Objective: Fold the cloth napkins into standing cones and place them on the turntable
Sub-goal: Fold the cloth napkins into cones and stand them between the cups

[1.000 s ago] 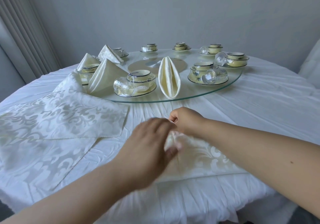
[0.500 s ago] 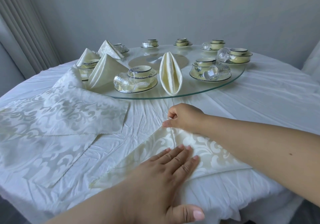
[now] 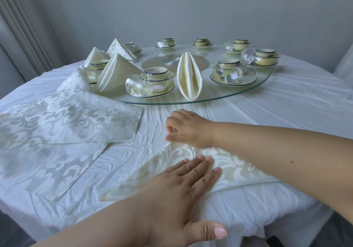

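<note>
Grey walls and a pleated curtain (image 3: 24,29) are backing a round table under a wrinkled white tablecloth (image 3: 286,117). Near the front edge, a cream damask napkin folded into a triangle (image 3: 235,168) is lying flat. The left hand (image 3: 183,187) is pressing on it with fingers straight and spread, while the right hand (image 3: 188,129) is pinching the napkin's far point between thumb and curled fingers. Beyond, a round glass turntable (image 3: 254,88) is carrying wrapped bowl-and-plate settings (image 3: 152,84) and standing folded cream napkins (image 3: 189,78). Unfolded damask napkins (image 3: 72,117) are lying overlapped at the left.
</note>
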The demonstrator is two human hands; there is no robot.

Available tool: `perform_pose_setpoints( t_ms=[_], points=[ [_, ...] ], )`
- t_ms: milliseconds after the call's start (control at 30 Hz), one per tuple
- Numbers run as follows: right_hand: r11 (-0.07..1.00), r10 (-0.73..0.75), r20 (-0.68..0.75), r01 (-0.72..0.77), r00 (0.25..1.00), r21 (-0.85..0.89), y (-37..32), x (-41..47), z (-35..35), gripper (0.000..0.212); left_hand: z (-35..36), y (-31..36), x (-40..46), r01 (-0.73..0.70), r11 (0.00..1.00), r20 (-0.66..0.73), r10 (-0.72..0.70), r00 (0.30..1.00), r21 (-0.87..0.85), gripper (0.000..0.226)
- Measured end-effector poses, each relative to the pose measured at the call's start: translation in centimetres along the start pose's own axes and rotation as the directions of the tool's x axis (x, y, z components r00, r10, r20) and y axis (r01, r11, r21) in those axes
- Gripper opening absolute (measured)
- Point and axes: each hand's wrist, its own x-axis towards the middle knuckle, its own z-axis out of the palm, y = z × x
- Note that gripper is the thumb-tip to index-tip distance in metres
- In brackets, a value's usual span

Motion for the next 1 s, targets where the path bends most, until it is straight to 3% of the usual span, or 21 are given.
perform_pose_setpoints(
  t_ms=[133, 300, 500, 600, 700, 833, 933, 1000],
  points=[
    [0.998, -0.002, 0.066, -0.002, 0.998, 0.069, 0.3, 0.4, -0.9, 0.026, -0.2, 0.2, -0.2, 0.005, 1.0, 0.012, -0.005, 1.0, 0.004, 0.093],
    [1.0, -0.005, 0.141, 0.004, 0.99, 0.008, 0.5, 0.8, -1.3, 0.048, -0.2, 0.0, -0.3, -0.002, 1.0, 0.006, 0.002, 1.0, 0.001, 0.093],
    [0.982, 0.19, 0.114, -0.187, 0.975, -0.036, 1.8, -1.6, -2.6, 0.051, -1.4, -2.0, 0.1, -0.112, 0.991, 0.047, 0.115, 0.992, -0.069, 0.093],
    [0.949, 0.31, 0.062, -0.313, 0.949, 0.036, 3.0, -3.3, -3.0, 0.053, -2.4, -3.1, 0.8, -0.126, 0.977, 0.057, 0.137, 0.989, -0.171, 0.09],
    [0.875, 0.482, 0.02, -0.483, 0.876, 0.024, 3.9, -5.5, -3.2, 0.051, -2.8, -3.9, 1.4, -0.081, 0.964, 0.04, 0.094, 0.995, -0.255, 0.079],
    [0.67, 0.74, -0.053, -0.742, 0.671, -0.032, 4.1, -8.7, -2.9, 0.043, -2.5, -4.6, 2.2, -0.053, 0.926, -0.038, 0.042, 0.998, -0.375, 0.072],
    [0.556, 0.826, -0.083, -0.83, 0.558, -0.05, 3.5, -11.1, -2.4, 0.039, -2.0, -4.9, 2.6, -0.049, 0.898, -0.068, 0.021, 0.997, -0.438, 0.079],
    [0.537, 0.834, -0.115, -0.842, 0.54, -0.054, 3.0, -12.3, -2.0, 0.04, -1.5, -4.9, 2.7, -0.059, 0.892, -0.083, 0.024, 0.996, -0.448, 0.075]
  ],
)
